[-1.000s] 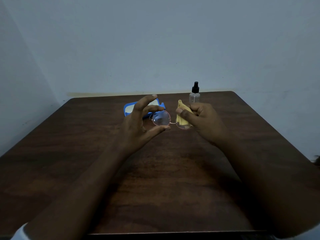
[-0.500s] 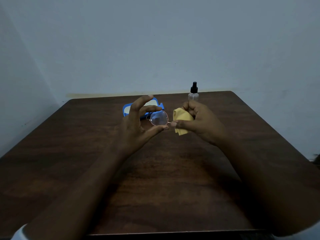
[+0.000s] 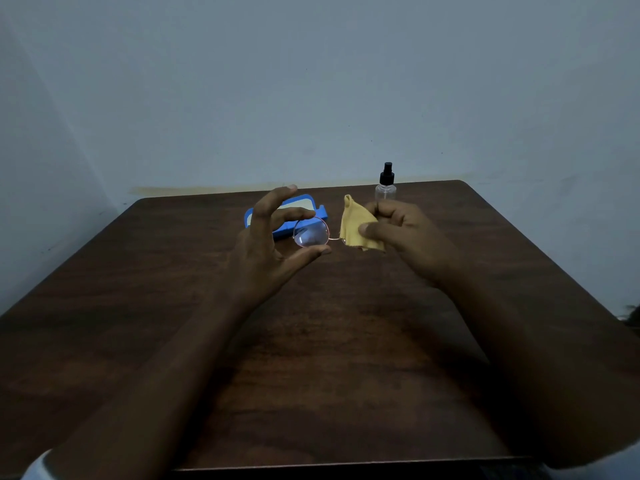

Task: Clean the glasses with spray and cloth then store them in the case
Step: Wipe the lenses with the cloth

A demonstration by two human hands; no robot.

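Gleaming round glasses [image 3: 311,233], one lens under yellow cloth [image 3: 356,223]

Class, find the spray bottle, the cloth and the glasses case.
clear spray bottle with black nozzle [image 3: 385,192], head view, on its clear body.
yellow cloth [image 3: 353,221], head view, on its middle.
blue glasses case [image 3: 321,213], head view, on its right end.

yellow cloth [image 3: 358,225] raised and spread wider than half a second ago, its top corner pointing up again, thumb of the right hand [image 3: 408,233] moved higher and rightward on it, glasses [image 3: 311,233] and left hand [image 3: 266,247] edged slightly left
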